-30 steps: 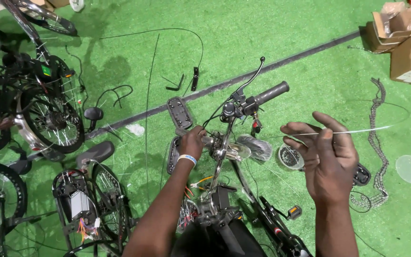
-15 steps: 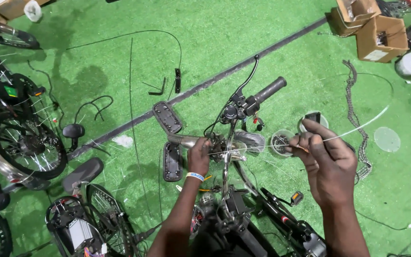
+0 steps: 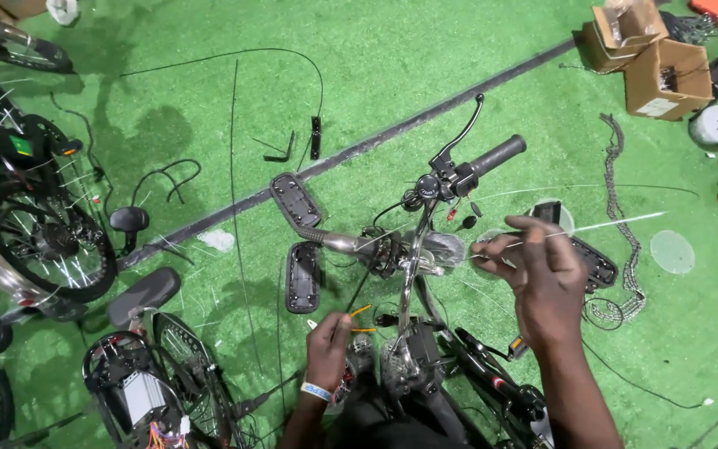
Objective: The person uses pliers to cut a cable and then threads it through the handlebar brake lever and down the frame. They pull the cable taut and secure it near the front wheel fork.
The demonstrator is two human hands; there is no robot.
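Presently we count two hands over one partly stripped bike frame on green turf.

Item, right hand [image 3: 546, 278]: raised above the frame to the right of the handlebar stem, wrist bent, fingers curled in narrow with the tips pinched on one thin pale cable [image 3: 617, 223]. That cable runs taut from the fingertips up and to the right, ending over the turf near one clear round disc [image 3: 672, 251].

Item, left hand [image 3: 330, 341]: lower, just left of the stem, palm turned down, fingers closed round a bundle of wires [image 3: 359, 313] with yellow and orange strands showing at the fingertips. One pale wristband sits on the wrist.

Item, handlebar [image 3: 496, 155]: one black grip, pointing up and right, with one brake lever [image 3: 463, 129] rising beside it.

Item, footrest pedals: two dark ones left of the stem, one [image 3: 295, 199] above the other [image 3: 302, 277], and a third [image 3: 596, 262] beyond our right hand.

Item, one chain [image 3: 621, 191], laid loose in a long line on the turf at right.

Item, cardboard boxes [image 3: 662, 71]: two, top right.

Item, spoked wheels [image 3: 43, 241]: several at the left edge; we cannot count them exactly, as they run out of view.

Item, one long black cable [image 3: 234, 166], lying across the turf above.
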